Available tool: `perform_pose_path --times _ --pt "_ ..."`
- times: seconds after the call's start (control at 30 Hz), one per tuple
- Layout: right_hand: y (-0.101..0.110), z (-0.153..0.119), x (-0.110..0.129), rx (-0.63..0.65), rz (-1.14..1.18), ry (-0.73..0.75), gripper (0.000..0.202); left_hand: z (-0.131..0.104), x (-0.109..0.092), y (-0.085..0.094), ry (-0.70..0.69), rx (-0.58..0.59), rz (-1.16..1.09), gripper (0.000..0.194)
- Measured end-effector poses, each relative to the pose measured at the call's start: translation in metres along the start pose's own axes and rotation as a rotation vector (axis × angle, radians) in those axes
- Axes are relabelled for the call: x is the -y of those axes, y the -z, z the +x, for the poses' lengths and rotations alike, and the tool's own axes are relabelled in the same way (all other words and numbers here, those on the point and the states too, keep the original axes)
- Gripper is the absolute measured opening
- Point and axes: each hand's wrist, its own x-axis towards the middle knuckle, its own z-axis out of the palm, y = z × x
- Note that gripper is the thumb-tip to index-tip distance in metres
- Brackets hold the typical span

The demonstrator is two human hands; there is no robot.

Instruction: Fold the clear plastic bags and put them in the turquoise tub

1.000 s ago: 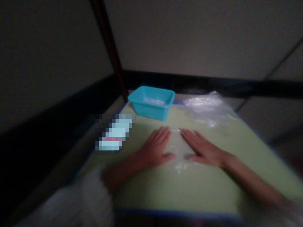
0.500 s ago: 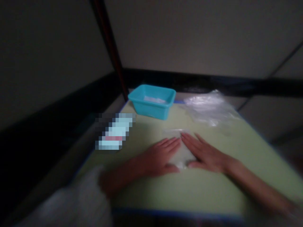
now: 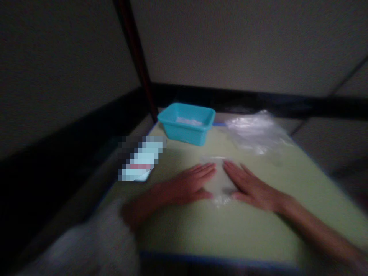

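Note:
A clear plastic bag (image 3: 220, 180) lies flat on the pale yellow-green table, partly covered by both hands. My left hand (image 3: 194, 184) rests palm down over its left side, fingers stretched out and thumb apart. Over the right side lies my right hand (image 3: 251, 188), also flat with its fingers extended. A gap between the fingertips shows the middle of the bag. Its near end looks crinkled and shiny. The picture is dim and blurred.
Behind the hands stands a turquoise plastic basin (image 3: 186, 132) with something whitish inside. Loose clear plastic bags (image 3: 258, 132) lie in a heap at the back right. A pixelated, light-coloured flat object (image 3: 143, 159) is near the table's left edge. Walls rise behind the table (image 3: 218, 237).
Both hands have slid slightly apart over the bag, so more of its middle and near end shows. The basin and the heap of bags stay in place.

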Motion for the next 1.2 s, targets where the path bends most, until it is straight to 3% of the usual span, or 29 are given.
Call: perform_pose_path --times 0.13,0.2,0.3,0.4,0.5,0.63,0.8,1.07,1.2 --pt "0.026 -0.004 0.000 -0.102 0.259 0.021 0.063 0.006 0.002 0.008 0.177 -0.245 -0.452 0.057" --pt "0.040 -0.007 0.002 -0.142 0.349 0.022 0.046 0.011 0.005 0.009 0.269 -0.338 -0.751 0.059" --pt "0.050 -0.007 0.007 -0.158 0.420 0.018 0.027 0.018 0.009 0.009 0.335 -0.346 -1.128 0.069" --pt "0.043 -0.002 0.011 -0.181 0.539 -0.038 0.027 0.023 0.008 0.005 0.362 -0.286 -1.306 0.074" --pt "0.028 0.007 0.012 -0.204 0.710 -0.119 0.032 0.025 0.006 0.000 0.376 -0.208 -1.366 0.076" --pt "0.017 0.017 0.007 -0.145 0.849 -0.167 0.038 0.027 0.008 -0.003 0.471 -0.176 -1.345 0.079" --pt "0.017 0.020 0.001 -0.118 0.882 -0.163 0.038 0.027 0.013 0.000 0.594 -0.200 -1.310 0.080" --pt "0.017 0.018 0.000 -0.140 0.960 -0.155 0.033 0.026 0.014 0.001 0.649 -0.224 -1.259 0.078" --pt "0.020 0.014 -0.001 0.025 1.088 -0.141 0.031 0.024 0.013 0.002 0.645 -0.227 -1.228 0.076"
